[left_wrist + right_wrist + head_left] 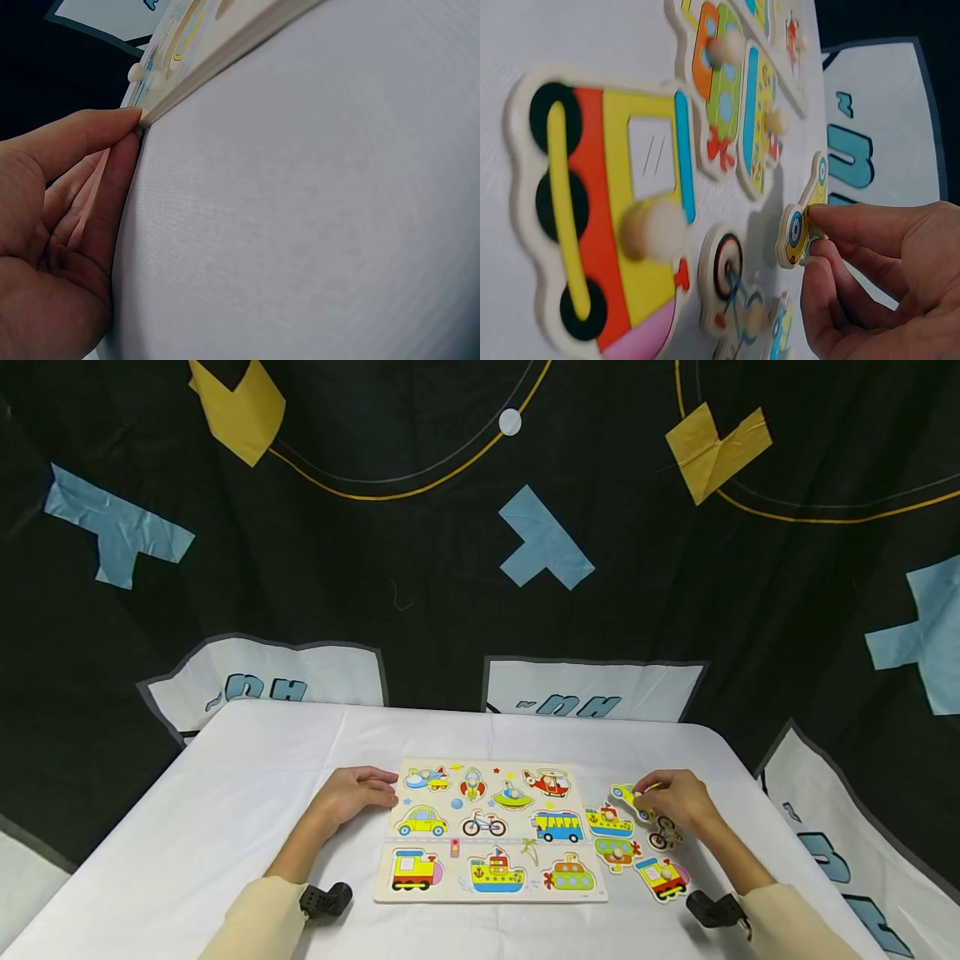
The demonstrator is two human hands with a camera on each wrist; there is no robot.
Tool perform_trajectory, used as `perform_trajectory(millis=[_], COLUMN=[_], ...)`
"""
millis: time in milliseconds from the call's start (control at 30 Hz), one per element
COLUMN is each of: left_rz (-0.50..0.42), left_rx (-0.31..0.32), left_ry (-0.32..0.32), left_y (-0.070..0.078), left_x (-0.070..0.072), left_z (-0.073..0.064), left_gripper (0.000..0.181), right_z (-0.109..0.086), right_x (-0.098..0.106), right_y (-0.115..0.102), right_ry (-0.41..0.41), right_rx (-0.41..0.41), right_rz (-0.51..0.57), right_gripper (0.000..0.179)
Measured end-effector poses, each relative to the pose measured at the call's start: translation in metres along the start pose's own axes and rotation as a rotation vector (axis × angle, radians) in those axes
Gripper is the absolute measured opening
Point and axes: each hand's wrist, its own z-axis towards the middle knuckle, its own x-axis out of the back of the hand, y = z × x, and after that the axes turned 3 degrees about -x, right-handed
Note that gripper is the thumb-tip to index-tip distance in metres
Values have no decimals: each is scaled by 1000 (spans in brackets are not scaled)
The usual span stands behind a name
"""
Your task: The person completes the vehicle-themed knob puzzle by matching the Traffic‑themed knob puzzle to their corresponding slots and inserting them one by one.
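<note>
A wooden puzzle board (pixel 517 828) printed with vehicles lies flat. At its upper left edge my left hand (pixel 358 795) touches it; in the left wrist view the thumb and index finger (pixel 90 135) pinch the board's edge. My right hand (pixel 677 797) pinches a yellow car puzzle piece (pixel 799 225) between thumb and fingers, tilted and raised over the table right of the board. Beneath and around that hand lie loose knobbed pieces: a bicycle (pixel 663 835), a ship (pixel 609 821), a submarine (pixel 617 853) and a train (pixel 663 880). Knobs show on several top-row pictures, including the plane (pixel 426 778).
A white cloth covers the table (pixel 262 785). Behind it hangs a black curtain (pixel 420 593) with blue and yellow shapes. A black wrist camera (pixel 716 910) sits close to the train piece, another (pixel 326 902) left of the board.
</note>
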Motion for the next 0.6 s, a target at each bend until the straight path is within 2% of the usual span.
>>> perform_trajectory(millis=[200,600], left_rz=[-1,-5], left_rx=[8,-12], left_ry=[-12,-8], left_y=[2,1], left_x=[0,1], left_z=[0,0], left_gripper=[43,43], right_z=[-1,1], right_x=[-11,-46], right_y=[-14,-58], right_ry=[4,-19], right_rx=[34,99], right_rz=[5,32], right_gripper=[21,15])
